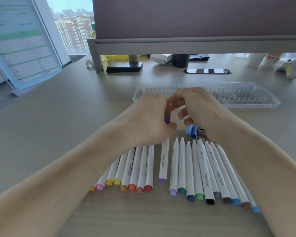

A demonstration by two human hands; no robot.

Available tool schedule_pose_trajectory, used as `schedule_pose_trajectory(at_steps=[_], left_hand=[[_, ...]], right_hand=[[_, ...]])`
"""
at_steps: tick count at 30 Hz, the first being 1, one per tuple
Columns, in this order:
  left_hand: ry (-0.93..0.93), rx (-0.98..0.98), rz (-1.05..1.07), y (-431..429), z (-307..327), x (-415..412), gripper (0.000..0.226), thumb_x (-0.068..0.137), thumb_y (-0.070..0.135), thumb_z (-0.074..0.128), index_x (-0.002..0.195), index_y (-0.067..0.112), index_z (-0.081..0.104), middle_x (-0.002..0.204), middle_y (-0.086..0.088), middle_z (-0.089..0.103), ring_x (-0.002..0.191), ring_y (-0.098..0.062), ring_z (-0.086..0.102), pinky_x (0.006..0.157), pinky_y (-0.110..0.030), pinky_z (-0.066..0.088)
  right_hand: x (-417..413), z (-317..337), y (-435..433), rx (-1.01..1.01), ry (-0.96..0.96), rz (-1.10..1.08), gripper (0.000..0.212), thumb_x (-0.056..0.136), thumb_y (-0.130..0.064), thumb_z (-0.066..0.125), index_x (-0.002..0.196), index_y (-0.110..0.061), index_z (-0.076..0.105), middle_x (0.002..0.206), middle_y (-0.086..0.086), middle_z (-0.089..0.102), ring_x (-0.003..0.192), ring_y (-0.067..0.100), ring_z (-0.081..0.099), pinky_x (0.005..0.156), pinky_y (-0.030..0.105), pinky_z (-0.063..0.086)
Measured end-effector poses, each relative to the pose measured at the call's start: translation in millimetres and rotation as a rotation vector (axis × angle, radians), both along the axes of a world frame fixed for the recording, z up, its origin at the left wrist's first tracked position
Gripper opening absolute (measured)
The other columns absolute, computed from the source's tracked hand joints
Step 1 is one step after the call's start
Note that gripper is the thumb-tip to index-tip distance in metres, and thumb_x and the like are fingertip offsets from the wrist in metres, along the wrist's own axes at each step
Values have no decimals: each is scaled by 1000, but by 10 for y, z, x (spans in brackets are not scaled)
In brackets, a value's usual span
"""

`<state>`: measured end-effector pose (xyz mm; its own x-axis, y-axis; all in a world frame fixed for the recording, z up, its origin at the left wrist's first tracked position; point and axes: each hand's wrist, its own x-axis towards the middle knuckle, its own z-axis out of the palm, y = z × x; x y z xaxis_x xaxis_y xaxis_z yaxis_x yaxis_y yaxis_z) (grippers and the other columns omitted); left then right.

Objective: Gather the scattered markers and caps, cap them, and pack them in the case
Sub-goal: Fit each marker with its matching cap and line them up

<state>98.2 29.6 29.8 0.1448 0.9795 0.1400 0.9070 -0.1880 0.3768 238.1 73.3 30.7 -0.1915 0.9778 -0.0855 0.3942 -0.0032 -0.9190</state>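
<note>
A pale wood-grain desk (58,134) by a high window, a document stand (20,41) at ten o'clock, a raised shelf (195,45) along twelve. I'm working left to right. At seven o'clock lies a fan of markers (133,168) with warm-coloured ends. My left hand (147,120) sits over their tips, fingers pinched on a purple cap (167,119). One purple-ended marker (164,161) lies alone at six o'clock, its tip running up under that hand, so I judge the cap is meant for it. My right hand (200,110) is close against the left, fingers curled; whether it grips anything I cannot tell. Blue caps (192,131) lie just under it. At five o'clock a second fan of uncapped markers (208,170) has its tips exposed. The clear case (246,98) waits open at one o'clock, nothing in it that I can see.

The risks I see: a forearm brushing the bare tips — ink on skin or desk — or the round caps rolling off if nudged.
</note>
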Motion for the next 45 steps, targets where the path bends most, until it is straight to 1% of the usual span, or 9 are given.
schedule_pose_trajectory(at_steps=[3, 7, 14, 21, 26, 29, 33, 40, 45], left_hand=[[99, -6, 16, 7, -74, 20, 14, 89, 28, 69, 83, 15, 71, 71, 3, 67, 66, -7, 63, 55, -15, 51], [198, 10, 66, -29, -135, -22, 25, 87, 40, 68, 92, 16, 67, 77, 3, 66, 77, -18, 66, 69, -41, 60], [204, -138, -3, -154, -14, 89, 29, 85, 48, 68, 77, 20, 68, 73, 3, 67, 70, -15, 65, 64, -35, 58], [233, -201, 32, -135, -47, 176, 48, 86, 43, 68, 53, 21, 41, 51, 6, 41, 52, -14, 44, 55, -29, 38], [-4, -204, 134, -3, 41, 47, 48, 85, 43, 67, 50, 16, 49, 37, 9, 39, 39, -12, 39, 43, -21, 33], [-274, -128, 231, 148, 123, -148, 37, 90, 39, 68, 66, 12, 74, 48, 7, 55, 46, -8, 48, 51, -22, 42], [-483, -69, 236, 290, 112, -290, 37, 95, 33, 65, 80, 1, 77, 58, -3, 62, 49, -11, 50, 55, -25, 43], [-438, -55, 97, 363, -50, -350, 23, 99, 39, 64, 91, 20, 74, 78, 3, 75, 64, -8, 68, 56, -20, 51], [-62, -71, 56, 370, -167, -492, 11, 88, 42, 76, 88, 33, 69, 89, 13, 69, 82, -8, 65, 73, -30, 54]], right_hand=[[13, -1, 13, -10, 47, -19, 33, 105, -23, 44, 93, -12, 73, 85, 1, 75, 64, 14, 54, 58, 30, 43], [24, -19, 32, -11, 57, -32, 36, 106, -27, 43, 95, -11, 73, 83, -1, 74, 62, 14, 54, 56, 29, 43], [25, -27, 45, -8, 60, -36, 39, 106, -32, 42, 97, -10, 73, 79, -2, 72, 59, 13, 54, 55, 29, 42], [51, -41, 59, 8, 69, -38, 39, 106, -33, 41, 93, -13, 72, 79, -3, 71, 60, 13, 53, 55, 28, 40], [58, -34, 86, 33, 135, -101, 34, 106, -33, 42, 89, -14, 65, 80, -2, 68, 59, 12, 51, 56, 28, 39], [44, -32, 79, 1, 116, -69, 33, 107, -36, 43, 94, -14, 64, 87, 0, 75, 59, 13, 53, 54, 27, 40], [-7, -17, 0, -153, 113, 123, 31, 106, -36, 49, 105, -11, 67, 86, 1, 80, 58, 13, 53, 55, 27, 41], [36, -110, 41, -17, -48, 200, 24, 104, -28, 56, 99, -13, 75, 88, 1, 80, 59, 6, 56, 61, 24, 45], [30, -157, 46, 7, -77, 193, 25, 102, -30, 59, 90, -16, 76, 89, 5, 80, 63, 10, 58, 63, 25, 47]])
